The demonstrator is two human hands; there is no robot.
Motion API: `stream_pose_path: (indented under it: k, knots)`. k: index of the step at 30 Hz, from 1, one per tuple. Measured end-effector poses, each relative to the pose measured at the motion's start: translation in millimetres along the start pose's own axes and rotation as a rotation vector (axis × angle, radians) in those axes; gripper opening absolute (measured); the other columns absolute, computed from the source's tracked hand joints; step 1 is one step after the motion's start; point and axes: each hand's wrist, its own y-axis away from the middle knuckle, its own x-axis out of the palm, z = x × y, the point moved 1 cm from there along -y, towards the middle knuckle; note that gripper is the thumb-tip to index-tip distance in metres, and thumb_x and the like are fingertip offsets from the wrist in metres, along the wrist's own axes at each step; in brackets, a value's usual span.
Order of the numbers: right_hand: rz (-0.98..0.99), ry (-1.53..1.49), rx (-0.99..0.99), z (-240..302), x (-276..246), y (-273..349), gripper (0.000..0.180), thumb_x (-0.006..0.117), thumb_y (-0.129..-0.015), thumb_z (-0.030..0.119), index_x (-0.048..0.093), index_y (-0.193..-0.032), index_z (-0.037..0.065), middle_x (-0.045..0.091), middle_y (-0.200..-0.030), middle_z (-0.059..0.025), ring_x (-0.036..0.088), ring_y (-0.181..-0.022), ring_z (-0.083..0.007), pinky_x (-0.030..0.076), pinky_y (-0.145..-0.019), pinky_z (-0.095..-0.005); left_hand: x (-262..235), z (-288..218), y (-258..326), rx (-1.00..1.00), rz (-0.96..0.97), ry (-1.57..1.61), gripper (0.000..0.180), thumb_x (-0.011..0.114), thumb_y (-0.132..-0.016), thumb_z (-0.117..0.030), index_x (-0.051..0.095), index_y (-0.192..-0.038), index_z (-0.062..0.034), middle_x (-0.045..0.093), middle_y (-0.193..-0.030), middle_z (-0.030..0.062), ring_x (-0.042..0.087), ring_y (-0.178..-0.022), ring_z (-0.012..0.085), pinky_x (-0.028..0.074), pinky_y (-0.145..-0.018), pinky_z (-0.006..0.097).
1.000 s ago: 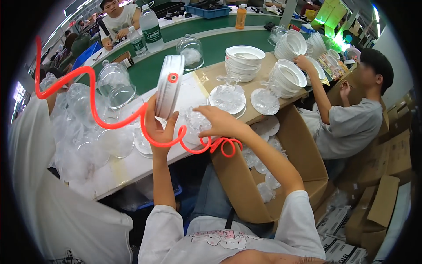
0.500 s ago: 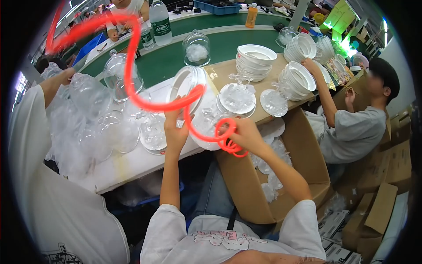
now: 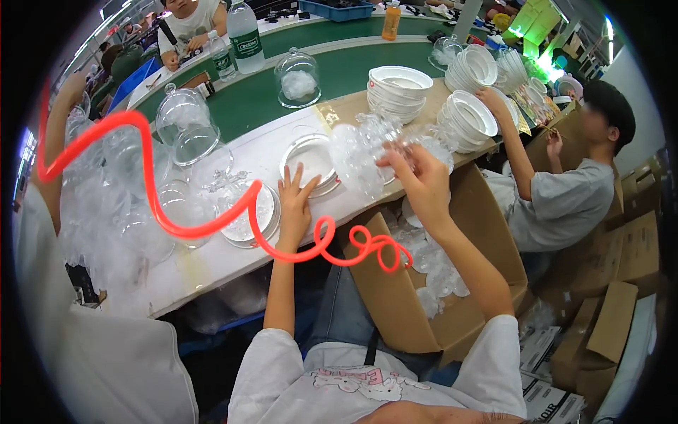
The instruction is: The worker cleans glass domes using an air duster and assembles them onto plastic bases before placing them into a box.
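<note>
My left hand (image 3: 294, 208) has its fingers spread over the near edge of a white round base (image 3: 308, 157), which lies with its raised ring upward on the white board. My right hand (image 3: 425, 185) pinches a bunch of clear, crinkled plastic (image 3: 369, 145) just right of that base. Its exact kind is blurred. Left of my left hand, a stack of white discs (image 3: 265, 215) carries more clear plastic parts. A red coiled cord (image 3: 201, 227) passes across the view in front of my left wrist.
White bowl-like rings (image 3: 399, 83) stand stacked behind my right hand, with more beside a co-worker (image 3: 575, 173). An open carton (image 3: 378, 290) holding clear parts sits below. Clear domes (image 3: 298, 76) stand on the green table. At left are plastic bags (image 3: 106, 205) and another person's arm.
The white base, earlier tilted up in my left hand, now lies flat on the board. My left hand has spread out; my right hand has risen with clear plastic.
</note>
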Motion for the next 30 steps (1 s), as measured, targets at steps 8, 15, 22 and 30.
stream_pose_path:
  k: [8,15,22,30]
  knots:
    - [-0.021,-0.032,-0.070,-29,51,-40,0.024,0.057,-0.086,0.020,0.063,-0.095,-0.002,0.068,-0.078,-0.0072,0.055,-0.061,-0.0036,0.044,-0.054,-0.0197,-6,-40,-22,-0.180,-0.213,0.624,0.075,0.066,-0.074,-0.009,0.027,-0.137,-0.0041,0.021,-0.145,0.0169,0.014,-0.136,0.0326,0.019,-0.107,0.044]
    - [0.286,-0.252,-0.126,-1,83,-58,0.036,0.064,-0.082,0.022,0.058,-0.103,-0.007,0.067,-0.080,-0.0106,0.062,-0.073,-0.0113,0.047,-0.063,-0.0217,-11,-35,-63,-0.634,-0.409,1.355,0.064,0.041,-0.091,-0.049,0.031,-0.133,-0.0016,0.045,-0.128,0.0129,0.045,-0.118,0.0236,0.035,-0.100,0.036]
    - [0.117,0.359,-0.482,-1,59,-108,0.034,0.072,-0.070,0.022,0.054,-0.097,0.009,0.058,-0.099,-0.0037,0.062,-0.085,-0.0187,0.050,-0.069,-0.0295,-24,-11,-85,-0.642,-0.120,1.717,0.059,0.031,-0.093,-0.050,0.039,-0.128,-0.0028,0.047,-0.127,0.0110,0.046,-0.117,0.0252,0.037,-0.099,0.039]
    - [0.572,0.236,-0.492,-40,73,-152,0.041,0.068,-0.071,0.030,0.059,-0.102,0.003,0.064,-0.097,-0.0119,0.062,-0.084,-0.0250,0.050,-0.073,-0.0325,-17,5,-86,-0.796,-0.027,1.715,0.061,0.032,-0.093,-0.048,0.040,-0.127,0.0024,0.050,-0.124,0.0143,0.050,-0.113,0.0267,0.040,-0.096,0.039]
